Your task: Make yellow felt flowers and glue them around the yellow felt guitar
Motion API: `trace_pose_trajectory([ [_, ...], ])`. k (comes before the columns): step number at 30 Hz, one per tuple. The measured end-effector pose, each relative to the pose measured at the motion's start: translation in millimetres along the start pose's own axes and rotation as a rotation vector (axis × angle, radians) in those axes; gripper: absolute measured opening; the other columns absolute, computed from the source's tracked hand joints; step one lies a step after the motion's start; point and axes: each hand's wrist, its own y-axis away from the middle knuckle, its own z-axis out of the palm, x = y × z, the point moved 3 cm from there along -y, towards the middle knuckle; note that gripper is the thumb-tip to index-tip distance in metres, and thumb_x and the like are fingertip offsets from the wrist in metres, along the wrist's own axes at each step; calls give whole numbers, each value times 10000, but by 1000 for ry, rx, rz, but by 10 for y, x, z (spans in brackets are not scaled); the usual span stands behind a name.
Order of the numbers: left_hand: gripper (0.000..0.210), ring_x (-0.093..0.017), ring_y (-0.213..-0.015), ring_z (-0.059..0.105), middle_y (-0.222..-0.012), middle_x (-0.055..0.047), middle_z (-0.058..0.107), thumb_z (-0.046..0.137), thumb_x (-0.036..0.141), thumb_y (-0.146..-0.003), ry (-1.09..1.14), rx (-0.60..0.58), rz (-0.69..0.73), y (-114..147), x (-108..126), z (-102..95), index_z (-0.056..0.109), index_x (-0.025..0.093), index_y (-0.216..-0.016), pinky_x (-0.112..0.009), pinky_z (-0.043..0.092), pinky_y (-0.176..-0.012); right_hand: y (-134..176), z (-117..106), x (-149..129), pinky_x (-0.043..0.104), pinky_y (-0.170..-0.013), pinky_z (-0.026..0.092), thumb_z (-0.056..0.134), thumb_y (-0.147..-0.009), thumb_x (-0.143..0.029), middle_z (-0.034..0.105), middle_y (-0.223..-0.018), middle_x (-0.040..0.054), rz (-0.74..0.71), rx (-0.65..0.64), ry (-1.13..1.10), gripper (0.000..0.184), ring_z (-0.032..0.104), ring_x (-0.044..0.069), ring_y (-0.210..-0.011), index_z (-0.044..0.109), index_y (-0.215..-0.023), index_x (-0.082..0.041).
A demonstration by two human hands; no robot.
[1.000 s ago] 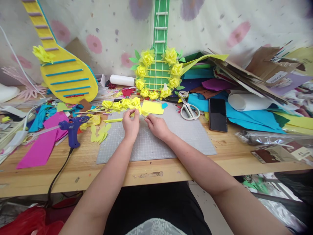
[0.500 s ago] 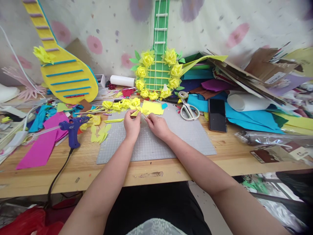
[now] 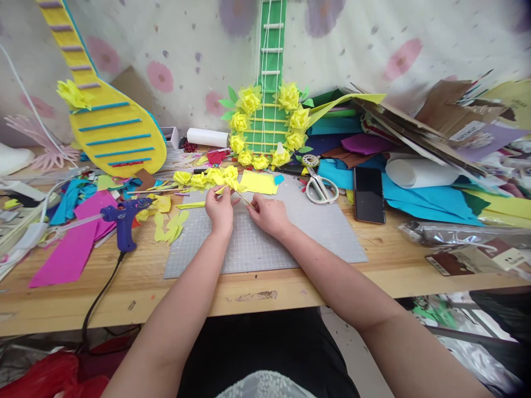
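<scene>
Over the grey cutting mat (image 3: 265,243), my left hand (image 3: 219,211) is closed on a small yellow paper piece (image 3: 220,189); the fingers hide part of it. My right hand (image 3: 269,214) pinches a thin wooden stick (image 3: 243,198), whose far end points up and left toward the paper. Whether the stick touches the paper, I cannot tell. Just beyond my left hand lies a row of yellow paper flowers (image 3: 207,177), beside a flat yellow paper sheet (image 3: 259,182).
A blue glue gun (image 3: 125,220) stands at left near pink paper (image 3: 66,251). White-handled scissors (image 3: 320,188) and a phone (image 3: 369,195) lie at right. Behind lean a green flower-trimmed guitar shape (image 3: 271,72) and a yellow instrument shape (image 3: 120,132). Paper and cardboard (image 3: 415,130) pile up at right.
My left hand has moved slightly left and down with the yellow paper. The hands are farther apart, and more of the stick shows between them.
</scene>
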Motion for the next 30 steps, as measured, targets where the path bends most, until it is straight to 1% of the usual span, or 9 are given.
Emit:
trace_pose_trajectory([
  [4, 151, -121, -808, 620, -887, -26, 550, 596, 194, -728, 48, 88, 28, -134, -12, -69, 475, 166, -814, -242, 536, -655, 18, -40, 42, 268, -578, 316, 461, -826, -346, 654, -715, 28, -25, 4, -55, 169, 564, 163, -628, 552, -821, -203],
  [7, 162, -102, -786, 602, -847, -10, 534, 614, 151, -695, 41, 94, 31, -194, -48, -91, 468, 157, -766, -253, 539, -686, -1, -72, 142, 259, -600, 361, 445, -832, -351, 629, -683, 9, 2, 84, -260, 174, 549, 139, -618, 529, -803, -201],
  [11, 171, -105, -750, 593, -807, -4, 546, 648, 139, -635, -21, -63, 22, -114, -87, -12, 491, 149, -702, -264, 538, -656, -84, -35, 298, 238, -562, 432, 463, -810, -372, 579, -700, -10, 173, 125, -812, 183, 543, 105, -584, 460, -740, -203],
  [14, 184, -119, -737, 603, -798, -10, 574, 662, 166, -619, -47, -209, -2, 22, -100, 70, 491, 157, -684, -261, 530, -611, -130, 40, 326, 225, -541, 477, 498, -786, -358, 569, -812, -3, 315, 22, -1166, 177, 585, 92, -620, 435, -733, -202],
  [16, 207, -128, -740, 607, -790, -13, 583, 676, 186, -605, -50, -268, -24, 96, -111, 101, 483, 161, -676, -266, 525, -605, -140, 76, 303, 228, -549, 497, 503, -790, -364, 570, -841, -4, 342, -46, -1289, 177, 606, 90, -630, 437, -756, -202],
  [18, 224, -133, -735, 605, -781, -14, 586, 685, 199, -593, -70, -306, -48, 137, -130, 113, 479, 163, -670, -273, 520, -603, -144, 105, 291, 234, -551, 508, 510, -792, -368, 565, -818, -13, 357, -60, -1327, 188, 612, 89, -617, 434, -756, -201],
  [21, 220, -142, -741, 599, -796, -20, 593, 687, 214, -587, -139, -354, -60, 142, -151, 102, 496, 166, -685, -265, 506, -582, -160, 140, 323, 249, -567, 520, 535, -783, -357, 547, -748, -27, 387, -1, -1293, 204, 608, 94, -608, 428, -720, -196],
  [25, 153, -149, -743, 596, -828, -25, 608, 642, 167, -607, -288, -421, 30, 85, -96, 54, 573, 180, -743, -253, 480, -587, -198, 132, 424, 276, -600, 529, 554, -781, -332, 547, -711, -24, 403, 101, -1283, 195, 604, 101, -602, 449, -696, -191],
  [30, 154, -115, -684, 533, -805, -24, 582, 596, 188, -675, -406, -292, 281, -9, 82, -55, 631, 206, -824, -206, 434, -550, -211, 88, 518, 236, -552, 520, 530, -808, -238, 549, -714, -15, 509, 45, -1376, 148, 569, 69, -512, 472, -687, -176],
])
